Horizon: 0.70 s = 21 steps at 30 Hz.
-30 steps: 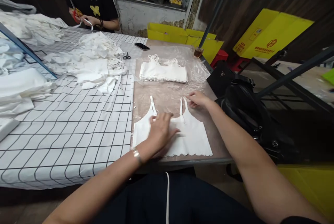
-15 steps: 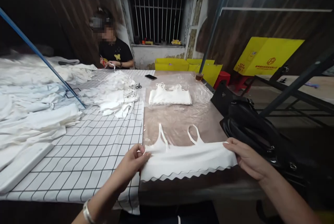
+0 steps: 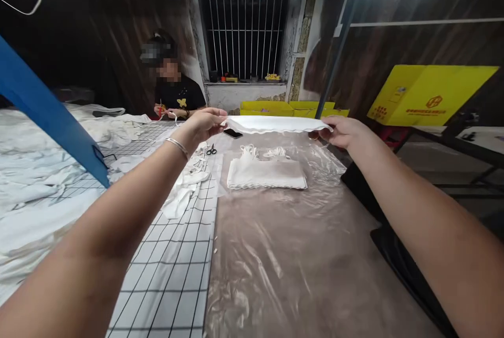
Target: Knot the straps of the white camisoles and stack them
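Note:
A white camisole top (image 3: 275, 124) with a scalloped hem is stretched level in the air between my two hands. My left hand (image 3: 207, 122) pinches its left end, and a silver bangle circles that wrist. At the right end, my right hand (image 3: 340, 130) has its fingers closed on the fabric. The straps cannot be seen now. Below and nearer to me, a neat stack of white camisoles (image 3: 268, 172) lies on the plastic-covered brown table (image 3: 275, 254), straps pointing away from me.
Heaped white garments (image 3: 35, 170) cover the checked cloth (image 3: 173, 259) on the left, beside a slanting blue post (image 3: 51, 112). Black scissors (image 3: 211, 150) and a phone (image 3: 233, 133) lie near the stack. Across the table sits a person (image 3: 177, 86). A black bag (image 3: 366, 191) is at right.
Both hands have lifted the camisole up and forward from the near table edge to beyond the stack. Its front has tipped so that mostly a thin band shows.

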### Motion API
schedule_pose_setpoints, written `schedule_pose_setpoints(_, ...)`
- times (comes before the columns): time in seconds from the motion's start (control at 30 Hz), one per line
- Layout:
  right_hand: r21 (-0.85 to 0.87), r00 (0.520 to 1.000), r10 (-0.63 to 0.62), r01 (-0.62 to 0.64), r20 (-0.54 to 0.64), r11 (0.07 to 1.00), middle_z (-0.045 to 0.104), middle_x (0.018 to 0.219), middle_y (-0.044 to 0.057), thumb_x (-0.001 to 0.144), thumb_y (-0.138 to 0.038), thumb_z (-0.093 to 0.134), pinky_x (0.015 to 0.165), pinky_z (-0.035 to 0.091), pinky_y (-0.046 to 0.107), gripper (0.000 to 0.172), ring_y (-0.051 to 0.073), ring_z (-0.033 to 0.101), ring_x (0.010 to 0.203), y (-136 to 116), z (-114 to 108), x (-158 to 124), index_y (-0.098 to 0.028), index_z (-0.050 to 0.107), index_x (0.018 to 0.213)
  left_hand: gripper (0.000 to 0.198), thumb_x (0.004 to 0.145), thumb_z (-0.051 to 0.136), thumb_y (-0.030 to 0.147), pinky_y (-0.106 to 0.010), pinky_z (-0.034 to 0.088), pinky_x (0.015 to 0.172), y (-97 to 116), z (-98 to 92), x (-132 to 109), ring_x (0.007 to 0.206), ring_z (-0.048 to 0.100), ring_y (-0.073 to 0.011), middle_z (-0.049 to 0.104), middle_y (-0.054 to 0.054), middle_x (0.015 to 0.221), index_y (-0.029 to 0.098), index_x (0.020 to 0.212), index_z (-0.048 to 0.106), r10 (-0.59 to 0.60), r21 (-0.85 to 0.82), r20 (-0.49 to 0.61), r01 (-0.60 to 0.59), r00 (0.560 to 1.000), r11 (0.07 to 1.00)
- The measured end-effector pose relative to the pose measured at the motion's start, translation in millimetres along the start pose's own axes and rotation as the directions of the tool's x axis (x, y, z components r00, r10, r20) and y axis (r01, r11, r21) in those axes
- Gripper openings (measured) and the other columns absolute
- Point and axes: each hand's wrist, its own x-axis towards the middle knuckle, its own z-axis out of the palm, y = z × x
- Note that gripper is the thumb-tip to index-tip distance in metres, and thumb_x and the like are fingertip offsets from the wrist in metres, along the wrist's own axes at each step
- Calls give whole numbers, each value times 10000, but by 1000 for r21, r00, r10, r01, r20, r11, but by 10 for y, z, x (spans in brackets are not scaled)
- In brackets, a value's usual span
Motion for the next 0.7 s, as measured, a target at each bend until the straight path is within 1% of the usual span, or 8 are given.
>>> schedule_pose_setpoints(0.13,-123,983,183,-183,-12,975,620,678,0,759,16,574,507,496,242,218,134,588,595,555,53,193,-193,523,723,194,813,553,-71,-167,474,527,-651,68,341,522,551,-63,587,-12,632,115,783,602,-154,94,-36,157,987,983)
schedule_pose_setpoints(0.23,-309,965,260,-261,-43,915,586,596,-16,667,0,648,529,500,280,273,151,575,553,1124,-37,131,-214,481,641,174,748,603,-74,-207,484,516,-1281,78,398,479,532,-81,575,-17,589,100,745,608,-274,200,-43,277,961,940)
schedule_pose_setpoints(0.3,-413,962,267,-270,-66,870,560,566,-24,656,-28,661,546,484,294,275,149,556,540,1396,-106,75,-224,468,637,168,717,626,-63,-241,499,542,-1562,82,393,483,541,-99,570,-16,578,103,743,612,-307,270,-37,306,951,913)
schedule_pose_setpoints(0.43,-621,984,144,-179,-106,764,513,550,-18,636,-118,694,564,415,321,265,181,537,580,1563,-194,-1,-237,457,647,168,653,692,-16,-305,514,664,-1709,128,274,622,617,-170,593,-33,650,126,700,613,-244,413,-61,247,968,876)
schedule_pose_setpoints(0.53,-829,995,-47,-50,-91,557,482,586,8,583,-168,707,595,360,350,309,232,541,660,1513,-246,-86,-252,412,626,219,591,739,-2,-316,475,854,-1682,80,72,905,636,-228,633,-61,889,148,703,625,-97,527,-126,149,987,837)
schedule_pose_setpoints(0.6,-904,974,-226,123,30,409,539,702,56,587,-254,689,617,353,384,285,264,552,719,1479,-309,-203,-267,416,669,197,654,749,92,-319,417,956,-1692,-97,-106,1049,587,-233,616,-60,1048,180,797,645,27,609,-150,71,988,790)
schedule_pose_setpoints(0.63,-885,953,-289,206,85,418,555,740,72,583,-300,677,629,362,401,274,272,553,731,1470,-352,-299,-281,429,699,163,713,732,167,-329,397,977,-1707,-239,-213,1084,563,-235,606,-64,1084,193,849,647,105,680,-147,23,984,733)
schedule_pose_setpoints(0.7,-803,931,-363,254,51,539,552,735,81,541,-402,669,640,387,437,318,278,546,691,1476,-454,-593,-308,428,726,208,786,685,321,-371,386,970,-1742,-608,-454,1109,527,-263,594,-93,1109,198,947,636,238,831,-163,3,957,556)
